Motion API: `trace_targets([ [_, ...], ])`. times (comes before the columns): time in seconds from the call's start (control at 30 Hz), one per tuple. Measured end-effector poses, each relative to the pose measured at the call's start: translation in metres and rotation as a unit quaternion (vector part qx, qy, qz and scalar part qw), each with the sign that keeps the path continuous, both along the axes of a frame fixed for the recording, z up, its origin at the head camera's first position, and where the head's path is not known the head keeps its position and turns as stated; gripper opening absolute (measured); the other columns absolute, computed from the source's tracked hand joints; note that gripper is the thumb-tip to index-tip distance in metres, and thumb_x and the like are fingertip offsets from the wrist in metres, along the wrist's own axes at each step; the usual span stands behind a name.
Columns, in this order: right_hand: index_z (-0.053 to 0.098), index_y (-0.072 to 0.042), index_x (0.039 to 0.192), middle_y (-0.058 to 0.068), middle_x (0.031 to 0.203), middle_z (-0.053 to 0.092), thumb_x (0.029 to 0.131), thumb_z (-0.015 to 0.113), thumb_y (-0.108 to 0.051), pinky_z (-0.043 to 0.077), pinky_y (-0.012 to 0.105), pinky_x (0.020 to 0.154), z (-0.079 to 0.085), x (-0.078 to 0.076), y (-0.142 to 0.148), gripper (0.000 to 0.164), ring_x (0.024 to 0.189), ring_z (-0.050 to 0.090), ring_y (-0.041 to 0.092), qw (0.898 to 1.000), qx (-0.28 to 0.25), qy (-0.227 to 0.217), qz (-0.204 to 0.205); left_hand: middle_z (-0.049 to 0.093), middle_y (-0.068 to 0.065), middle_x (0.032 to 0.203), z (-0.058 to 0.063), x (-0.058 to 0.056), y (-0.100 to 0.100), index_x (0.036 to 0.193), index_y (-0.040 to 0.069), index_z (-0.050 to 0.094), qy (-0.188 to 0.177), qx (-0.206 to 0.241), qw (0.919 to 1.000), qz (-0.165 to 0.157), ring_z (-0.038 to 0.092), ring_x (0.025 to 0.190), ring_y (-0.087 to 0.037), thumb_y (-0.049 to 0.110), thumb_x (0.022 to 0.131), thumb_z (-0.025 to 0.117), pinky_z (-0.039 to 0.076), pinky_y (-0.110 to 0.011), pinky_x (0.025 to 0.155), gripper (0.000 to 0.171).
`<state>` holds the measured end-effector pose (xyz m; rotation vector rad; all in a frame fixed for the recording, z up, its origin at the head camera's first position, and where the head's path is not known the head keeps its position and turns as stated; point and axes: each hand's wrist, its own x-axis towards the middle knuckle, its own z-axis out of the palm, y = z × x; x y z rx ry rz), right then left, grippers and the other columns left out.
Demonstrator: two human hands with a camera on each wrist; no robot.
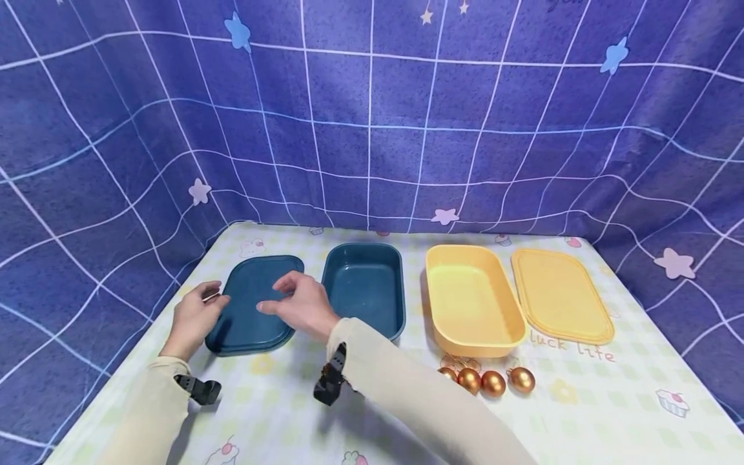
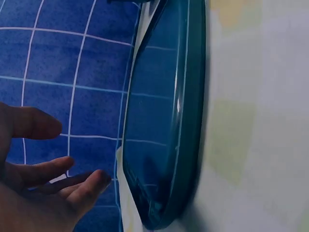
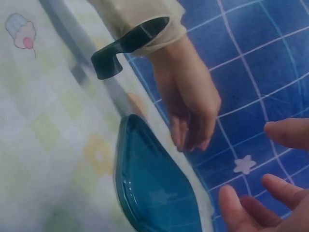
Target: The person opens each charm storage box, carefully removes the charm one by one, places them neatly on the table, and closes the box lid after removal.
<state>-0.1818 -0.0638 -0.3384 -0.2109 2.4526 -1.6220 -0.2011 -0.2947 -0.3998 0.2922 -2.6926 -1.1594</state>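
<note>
My left hand (image 1: 193, 319) hovers at the left edge of a dark blue lid (image 1: 250, 303), its fingers loosely bent and nothing between them. Over the lid's right side is my right hand (image 1: 305, 306), thumb and fingers apart and holding nothing. In the left wrist view, a gap separates the left hand (image 2: 46, 188) from the lid (image 2: 159, 111). The right wrist view has both the left hand (image 3: 190, 96) and the right hand (image 3: 270, 205) above the lid (image 3: 154, 183). A dark blue box (image 1: 363, 290), uncovered, stands just right of the right hand, which hides its near left edge.
An uncovered yellow box (image 1: 473, 297) stands farther right, with a yellow lid (image 1: 562, 294) beside it. Several shiny copper-coloured balls (image 1: 493, 383) lie in front of the yellow box. Behind the patterned tablecloth (image 1: 581, 407) hangs a blue curtain (image 1: 372, 148) with a white grid.
</note>
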Motion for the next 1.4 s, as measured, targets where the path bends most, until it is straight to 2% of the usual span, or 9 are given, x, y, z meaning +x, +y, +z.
trace_targets([
  [0.07,0.066,-0.024,0.098,-0.001,0.117,0.067,0.080,0.084,-0.033,0.057,0.030,0.081,-0.001,-0.003,-0.011,0.027,0.100,0.063,0.016,1.000,0.017,-0.013,-0.009,0.053,-0.032,0.142,-0.001,-0.001,-0.002,0.143,-0.006,0.048,-0.008,-0.004,0.9999,0.010,0.054,0.132,-0.046,0.019,0.098,0.056,0.054,-0.046,0.106,0.052],
  [0.13,0.065,-0.022,0.100,0.001,0.119,0.065,0.080,0.084,-0.033,0.057,0.032,0.082,-0.002,-0.007,-0.021,0.029,0.100,0.062,0.018,0.999,0.028,-0.031,-0.017,0.052,-0.033,0.143,-0.002,-0.001,-0.005,0.144,-0.006,0.046,-0.015,-0.001,0.9997,0.020,0.053,0.133,-0.046,0.018,0.097,0.056,0.050,-0.053,0.109,0.053],
  [0.3,0.063,-0.015,0.110,0.008,0.122,0.058,0.079,0.084,-0.034,0.055,0.039,0.092,-0.008,-0.014,-0.035,0.041,0.109,0.054,0.024,0.995,0.049,-0.068,-0.049,0.051,-0.034,0.142,-0.006,-0.002,-0.009,0.145,-0.006,0.044,-0.041,-0.025,0.9983,0.031,0.055,0.129,-0.048,0.022,0.097,0.056,0.051,-0.056,0.106,0.057],
  [0.5,0.061,-0.009,0.127,0.016,0.131,0.055,0.081,0.082,-0.038,0.049,0.048,0.105,-0.014,-0.020,-0.039,0.058,0.124,0.048,0.033,0.989,0.088,-0.099,-0.062,0.050,-0.038,0.139,-0.009,-0.001,-0.014,0.148,-0.009,0.038,-0.094,-0.069,0.9931,0.012,0.052,0.125,-0.053,0.026,0.098,0.052,0.056,-0.056,0.092,0.062],
  [0.67,0.058,-0.008,0.136,0.018,0.131,0.054,0.084,0.078,-0.044,0.047,0.048,0.104,-0.016,-0.022,-0.042,0.066,0.116,0.046,0.034,0.985,0.114,-0.124,-0.050,0.051,-0.039,0.137,-0.010,-0.002,-0.013,0.146,-0.012,0.037,-0.105,-0.070,0.9920,-0.001,0.051,0.126,-0.053,0.026,0.098,0.051,0.052,-0.059,0.101,0.063],
  [0.87,0.049,-0.010,0.145,0.018,0.132,0.053,0.085,0.075,-0.047,0.045,0.048,0.103,-0.021,-0.017,-0.049,0.075,0.112,0.044,0.033,0.979,0.139,-0.145,-0.044,0.050,-0.039,0.138,-0.011,0.000,-0.013,0.148,-0.014,0.033,-0.126,-0.079,0.9887,-0.013,0.051,0.126,-0.054,0.028,0.099,0.050,0.053,-0.059,0.100,0.067],
  [1.13,0.039,-0.013,0.152,0.022,0.142,0.046,0.085,0.075,-0.050,0.042,0.052,0.110,-0.021,-0.015,-0.056,0.085,0.123,0.044,0.036,0.978,0.120,-0.157,-0.062,0.047,-0.041,0.138,-0.007,0.003,-0.010,0.150,-0.016,0.026,-0.133,-0.079,0.9878,-0.016,0.049,0.126,-0.055,0.029,0.099,0.047,0.051,-0.061,0.101,0.071],
  [1.27,0.051,-0.009,0.142,0.021,0.132,0.050,0.084,0.077,-0.046,0.047,0.051,0.102,-0.019,-0.017,-0.053,0.073,0.114,0.044,0.036,0.981,0.088,-0.162,-0.055,0.046,-0.040,0.139,-0.007,0.004,-0.011,0.150,-0.015,0.027,-0.132,-0.069,0.9887,-0.010,0.048,0.128,-0.054,0.029,0.099,0.047,0.050,-0.061,0.103,0.070],
  [1.4,0.060,-0.007,0.132,0.021,0.125,0.050,0.084,0.078,-0.041,0.050,0.050,0.095,-0.018,-0.020,-0.051,0.061,0.106,0.041,0.035,0.984,0.057,-0.163,-0.041,0.053,-0.039,0.135,-0.009,0.007,-0.013,0.146,-0.014,0.037,-0.109,-0.064,0.9920,0.007,0.053,0.124,-0.051,0.028,0.097,0.050,0.052,-0.058,0.099,0.065],
])
